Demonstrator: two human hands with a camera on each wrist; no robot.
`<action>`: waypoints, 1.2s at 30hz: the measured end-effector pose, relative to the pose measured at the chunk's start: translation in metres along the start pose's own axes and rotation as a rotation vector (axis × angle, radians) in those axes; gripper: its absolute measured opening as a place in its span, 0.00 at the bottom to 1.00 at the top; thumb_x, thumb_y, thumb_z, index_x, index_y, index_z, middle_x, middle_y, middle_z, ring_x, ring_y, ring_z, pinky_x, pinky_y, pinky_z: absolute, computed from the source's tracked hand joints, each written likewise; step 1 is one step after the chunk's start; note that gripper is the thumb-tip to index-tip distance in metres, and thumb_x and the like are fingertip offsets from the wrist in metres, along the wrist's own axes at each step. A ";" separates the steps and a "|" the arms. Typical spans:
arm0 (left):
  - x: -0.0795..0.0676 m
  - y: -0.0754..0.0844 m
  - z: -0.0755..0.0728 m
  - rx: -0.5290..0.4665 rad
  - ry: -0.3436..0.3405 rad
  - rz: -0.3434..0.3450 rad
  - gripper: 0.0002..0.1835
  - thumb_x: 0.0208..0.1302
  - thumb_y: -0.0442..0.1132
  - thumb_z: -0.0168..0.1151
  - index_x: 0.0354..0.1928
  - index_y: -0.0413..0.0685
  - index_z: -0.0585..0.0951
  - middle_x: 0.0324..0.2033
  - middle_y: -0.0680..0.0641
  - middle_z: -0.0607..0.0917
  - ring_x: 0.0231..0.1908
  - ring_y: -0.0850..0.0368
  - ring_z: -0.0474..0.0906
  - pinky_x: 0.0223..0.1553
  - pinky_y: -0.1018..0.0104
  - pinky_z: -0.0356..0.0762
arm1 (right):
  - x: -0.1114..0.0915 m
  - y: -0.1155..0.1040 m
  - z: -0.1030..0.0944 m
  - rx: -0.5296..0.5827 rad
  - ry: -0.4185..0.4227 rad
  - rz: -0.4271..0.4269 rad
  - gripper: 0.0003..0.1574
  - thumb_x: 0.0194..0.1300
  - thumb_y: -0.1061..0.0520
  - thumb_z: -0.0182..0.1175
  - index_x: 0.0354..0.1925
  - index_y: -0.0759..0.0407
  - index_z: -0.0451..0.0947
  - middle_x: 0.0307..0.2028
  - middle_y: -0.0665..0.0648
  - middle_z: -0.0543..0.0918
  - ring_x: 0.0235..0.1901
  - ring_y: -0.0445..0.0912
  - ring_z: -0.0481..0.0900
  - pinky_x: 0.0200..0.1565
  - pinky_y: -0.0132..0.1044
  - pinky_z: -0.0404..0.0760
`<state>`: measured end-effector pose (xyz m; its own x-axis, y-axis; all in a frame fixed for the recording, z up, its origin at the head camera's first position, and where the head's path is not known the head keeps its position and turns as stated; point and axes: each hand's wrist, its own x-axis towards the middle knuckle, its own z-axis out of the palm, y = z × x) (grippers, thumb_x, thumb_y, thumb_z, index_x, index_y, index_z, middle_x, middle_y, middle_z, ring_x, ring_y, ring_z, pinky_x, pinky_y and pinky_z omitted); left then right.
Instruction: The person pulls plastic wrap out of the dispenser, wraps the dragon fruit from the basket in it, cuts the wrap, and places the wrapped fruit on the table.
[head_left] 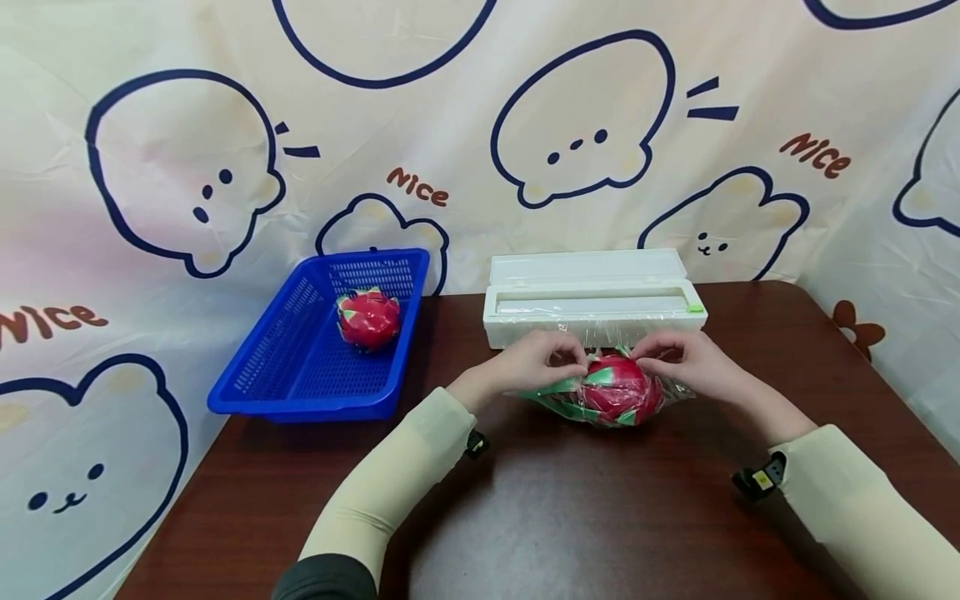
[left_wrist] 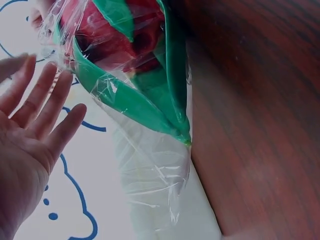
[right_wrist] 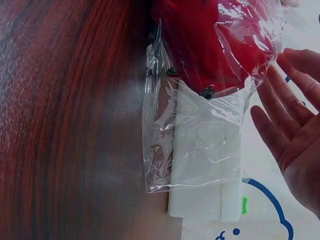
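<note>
A red dragon fruit (head_left: 624, 390) with green scales lies on the dark wooden table, covered in clear plastic wrap (right_wrist: 159, 165). My left hand (head_left: 542, 363) pinches the wrap between thumb and index finger at the fruit's upper left. On its upper right, my right hand (head_left: 684, 362) pinches the wrap in the same way. In both wrist views the other fingers are spread and loose. Long green leaf tips (left_wrist: 172, 100) point left under the film, and loose film hangs past both ends of the fruit.
Just behind the fruit stands a white plastic wrap box (head_left: 588, 268) with its lid raised. A blue basket (head_left: 300, 407) at the left holds another dragon fruit (head_left: 369, 319). A cloth with cartoon drawings (head_left: 465, 150) hangs along the table's back edge.
</note>
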<state>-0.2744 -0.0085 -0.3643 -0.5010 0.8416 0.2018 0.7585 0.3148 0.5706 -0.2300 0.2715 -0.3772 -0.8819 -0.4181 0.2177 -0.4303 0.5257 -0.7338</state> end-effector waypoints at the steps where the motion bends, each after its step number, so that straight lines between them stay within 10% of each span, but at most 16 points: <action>1: 0.000 0.000 0.000 0.002 -0.008 0.013 0.05 0.65 0.42 0.65 0.38 0.50 0.83 0.37 0.56 0.81 0.38 0.63 0.75 0.43 0.75 0.73 | 0.000 -0.001 0.000 0.004 0.000 -0.002 0.10 0.64 0.60 0.65 0.45 0.57 0.84 0.42 0.54 0.85 0.40 0.46 0.79 0.41 0.33 0.80; 19: 0.004 0.000 0.003 0.164 0.008 -0.034 0.05 0.70 0.44 0.60 0.39 0.53 0.82 0.31 0.59 0.81 0.28 0.64 0.70 0.35 0.71 0.68 | -0.002 -0.002 0.003 0.021 0.005 0.027 0.14 0.61 0.56 0.69 0.46 0.57 0.83 0.42 0.55 0.84 0.41 0.47 0.79 0.42 0.35 0.80; 36: 0.008 -0.011 0.018 -0.031 0.105 -0.003 0.05 0.63 0.35 0.66 0.40 0.45 0.82 0.36 0.52 0.82 0.35 0.67 0.78 0.39 0.77 0.76 | -0.007 0.006 0.011 0.017 0.014 0.084 0.28 0.59 0.54 0.70 0.56 0.63 0.79 0.53 0.63 0.79 0.45 0.55 0.79 0.41 0.36 0.81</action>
<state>-0.2791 0.0025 -0.3831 -0.5458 0.7892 0.2815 0.7443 0.3023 0.5955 -0.2238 0.2691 -0.3901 -0.9172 -0.3631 0.1638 -0.3519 0.5459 -0.7604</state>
